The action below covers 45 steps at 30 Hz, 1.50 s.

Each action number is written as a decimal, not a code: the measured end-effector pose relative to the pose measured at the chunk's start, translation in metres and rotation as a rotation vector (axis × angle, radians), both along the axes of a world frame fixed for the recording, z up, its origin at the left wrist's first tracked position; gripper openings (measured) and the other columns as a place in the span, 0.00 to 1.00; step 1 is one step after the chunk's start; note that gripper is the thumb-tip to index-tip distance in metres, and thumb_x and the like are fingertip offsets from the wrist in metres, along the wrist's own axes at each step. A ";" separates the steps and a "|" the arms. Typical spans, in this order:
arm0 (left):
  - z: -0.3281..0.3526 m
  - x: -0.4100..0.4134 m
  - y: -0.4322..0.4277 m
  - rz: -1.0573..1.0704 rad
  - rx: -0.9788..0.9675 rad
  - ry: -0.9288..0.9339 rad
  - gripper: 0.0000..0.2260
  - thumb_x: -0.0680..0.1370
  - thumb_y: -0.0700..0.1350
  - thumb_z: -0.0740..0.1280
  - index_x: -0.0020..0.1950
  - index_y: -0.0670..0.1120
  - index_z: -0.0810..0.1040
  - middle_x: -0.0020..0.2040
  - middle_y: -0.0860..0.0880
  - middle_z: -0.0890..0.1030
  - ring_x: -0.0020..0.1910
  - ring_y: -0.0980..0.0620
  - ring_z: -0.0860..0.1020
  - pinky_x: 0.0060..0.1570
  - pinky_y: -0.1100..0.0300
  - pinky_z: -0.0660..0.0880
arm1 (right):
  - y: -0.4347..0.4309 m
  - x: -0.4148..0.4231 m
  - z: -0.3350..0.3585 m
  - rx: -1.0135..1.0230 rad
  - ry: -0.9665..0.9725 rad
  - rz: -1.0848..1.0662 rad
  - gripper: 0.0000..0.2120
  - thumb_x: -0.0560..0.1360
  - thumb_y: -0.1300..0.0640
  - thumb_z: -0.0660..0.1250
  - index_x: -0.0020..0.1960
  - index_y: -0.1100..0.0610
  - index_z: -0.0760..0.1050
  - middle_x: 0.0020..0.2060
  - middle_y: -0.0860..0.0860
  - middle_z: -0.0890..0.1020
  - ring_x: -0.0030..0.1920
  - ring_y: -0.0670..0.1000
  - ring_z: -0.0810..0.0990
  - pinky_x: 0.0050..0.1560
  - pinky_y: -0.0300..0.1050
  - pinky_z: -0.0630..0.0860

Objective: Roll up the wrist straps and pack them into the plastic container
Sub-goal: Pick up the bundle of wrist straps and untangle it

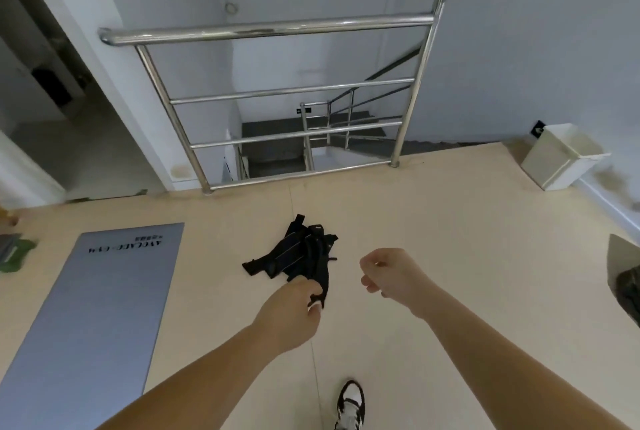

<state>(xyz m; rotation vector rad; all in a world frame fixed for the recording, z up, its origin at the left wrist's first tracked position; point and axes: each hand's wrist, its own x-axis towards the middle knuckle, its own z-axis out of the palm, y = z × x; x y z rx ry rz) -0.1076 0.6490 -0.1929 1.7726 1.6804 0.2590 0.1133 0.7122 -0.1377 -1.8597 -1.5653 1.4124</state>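
Note:
A tangled heap of black wrist straps (pixel 298 251) lies on the beige floor in the middle of the head view. My left hand (pixel 292 305) pinches the near end of one strap, which hangs from the heap toward me. My right hand (pixel 388 273) hovers to the right of the heap with its fingers loosely curled and nothing in them. A white plastic container (pixel 557 161) stands by the wall at the far right, tilted, with its opening up.
A steel railing (pixel 270 29) guards the stairwell straight ahead. A grey exercise mat (pixel 93 308) lies on the floor at the left. A dark bag (pixel 630 287) sits at the right edge. My shoe (pixel 350 405) shows at the bottom.

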 end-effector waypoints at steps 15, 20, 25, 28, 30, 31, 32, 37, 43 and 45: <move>-0.252 -0.157 0.351 0.157 -0.286 0.037 0.24 0.86 0.48 0.62 0.82 0.49 0.63 0.79 0.52 0.65 0.72 0.53 0.74 0.69 0.61 0.73 | 0.356 -0.144 -0.263 -0.298 -0.038 -0.095 0.20 0.83 0.54 0.64 0.75 0.55 0.71 0.51 0.52 0.83 0.47 0.51 0.82 0.45 0.40 0.77; -0.451 -0.207 0.447 0.174 -0.338 0.098 0.22 0.86 0.50 0.60 0.80 0.47 0.66 0.75 0.49 0.69 0.68 0.49 0.75 0.68 0.54 0.74 | 0.419 -0.174 -0.462 -0.368 -0.062 -0.182 0.22 0.85 0.53 0.63 0.77 0.57 0.69 0.47 0.46 0.78 0.43 0.44 0.77 0.39 0.37 0.72; -0.646 -0.239 0.516 0.115 -0.414 0.143 0.19 0.85 0.52 0.61 0.74 0.47 0.72 0.66 0.45 0.75 0.58 0.48 0.79 0.62 0.50 0.78 | 0.446 -0.180 -0.649 -0.437 0.027 -0.370 0.10 0.84 0.53 0.65 0.62 0.55 0.72 0.46 0.54 0.80 0.47 0.55 0.83 0.44 0.45 0.75; -0.734 -0.249 0.549 0.113 -0.391 0.122 0.17 0.85 0.54 0.62 0.71 0.47 0.73 0.67 0.43 0.75 0.60 0.47 0.78 0.65 0.49 0.77 | 0.454 -0.178 -0.742 -0.454 0.064 -0.477 0.11 0.80 0.52 0.70 0.58 0.55 0.71 0.48 0.57 0.83 0.46 0.58 0.84 0.52 0.55 0.84; -0.770 -0.250 0.570 0.121 -0.363 0.094 0.24 0.85 0.54 0.64 0.80 0.46 0.67 0.76 0.43 0.70 0.71 0.44 0.73 0.72 0.54 0.70 | 0.457 -0.175 -0.796 -0.475 0.086 -0.511 0.19 0.77 0.50 0.74 0.63 0.54 0.71 0.51 0.55 0.84 0.51 0.59 0.85 0.56 0.61 0.84; -0.784 -0.252 0.580 0.140 -0.366 0.059 0.27 0.85 0.53 0.65 0.82 0.45 0.65 0.78 0.43 0.69 0.75 0.44 0.71 0.72 0.58 0.67 | 0.457 -0.175 -0.816 -0.491 0.083 -0.514 0.25 0.76 0.46 0.75 0.67 0.54 0.71 0.55 0.54 0.82 0.54 0.60 0.84 0.60 0.61 0.83; -0.796 -0.255 0.588 0.169 -0.372 0.019 0.30 0.84 0.53 0.68 0.82 0.45 0.64 0.79 0.44 0.68 0.77 0.44 0.70 0.72 0.59 0.67 | 0.456 -0.174 -0.837 -0.496 0.023 -0.495 0.32 0.73 0.39 0.75 0.70 0.53 0.71 0.59 0.53 0.80 0.60 0.60 0.82 0.64 0.61 0.80; -0.828 -0.254 0.597 0.447 -0.412 -0.171 0.39 0.74 0.58 0.79 0.81 0.51 0.66 0.76 0.49 0.70 0.70 0.48 0.74 0.69 0.52 0.73 | 0.454 -0.177 -0.870 -0.473 0.124 -0.591 0.30 0.71 0.37 0.79 0.65 0.55 0.79 0.58 0.51 0.83 0.58 0.55 0.84 0.57 0.53 0.83; -0.824 -0.186 0.570 0.543 -0.490 -0.430 0.33 0.71 0.52 0.83 0.68 0.59 0.67 0.57 0.55 0.82 0.53 0.56 0.83 0.48 0.62 0.78 | 0.451 -0.178 -0.874 -0.569 0.476 -0.642 0.30 0.68 0.49 0.84 0.65 0.50 0.74 0.58 0.51 0.86 0.55 0.55 0.87 0.45 0.47 0.82; -0.819 -0.165 0.565 0.528 -0.566 -0.457 0.35 0.70 0.51 0.83 0.69 0.56 0.66 0.56 0.55 0.82 0.52 0.55 0.83 0.45 0.62 0.79 | 0.449 -0.179 -0.872 -0.645 0.550 -0.589 0.29 0.67 0.49 0.85 0.64 0.49 0.77 0.55 0.50 0.88 0.56 0.55 0.87 0.47 0.47 0.82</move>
